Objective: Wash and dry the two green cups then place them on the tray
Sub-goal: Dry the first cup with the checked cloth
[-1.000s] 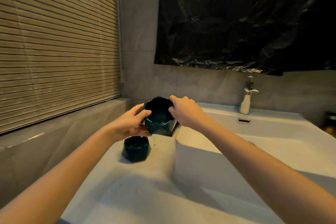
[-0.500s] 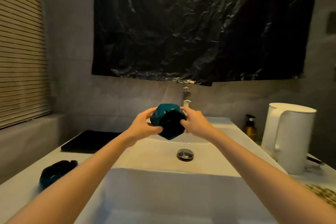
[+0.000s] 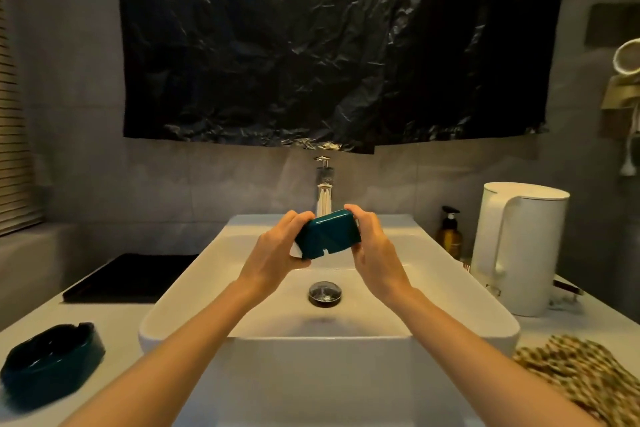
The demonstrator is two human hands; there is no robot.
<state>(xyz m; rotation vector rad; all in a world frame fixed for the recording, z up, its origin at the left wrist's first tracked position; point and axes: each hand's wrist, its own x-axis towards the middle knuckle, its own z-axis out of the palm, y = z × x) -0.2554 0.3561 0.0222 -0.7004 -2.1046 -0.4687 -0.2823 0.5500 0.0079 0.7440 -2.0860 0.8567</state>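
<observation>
A dark green faceted cup (image 3: 327, 234) hangs above the white basin (image 3: 194, 274), just in front of the tap (image 3: 325, 189), turned so its outer wall faces me. My left hand (image 3: 277, 250) grips its left side and my right hand (image 3: 372, 246) grips its right side. A second green cup (image 3: 48, 362) stands upright on the counter at the lower left. A black tray (image 3: 128, 279) lies flat on the counter left of the basin.
The drain (image 3: 325, 293) sits in the basin floor. A white kettle (image 3: 519, 246) and a brown pump bottle (image 3: 449, 232) stand to the right. A patterned cloth (image 3: 581, 378) lies at the lower right. Black plastic sheeting (image 3: 329, 42) covers the wall.
My view swung right from the counter to the basin. Both hands carried the cup over the basin toward the tap and tipped it so its opening no longer faces me.
</observation>
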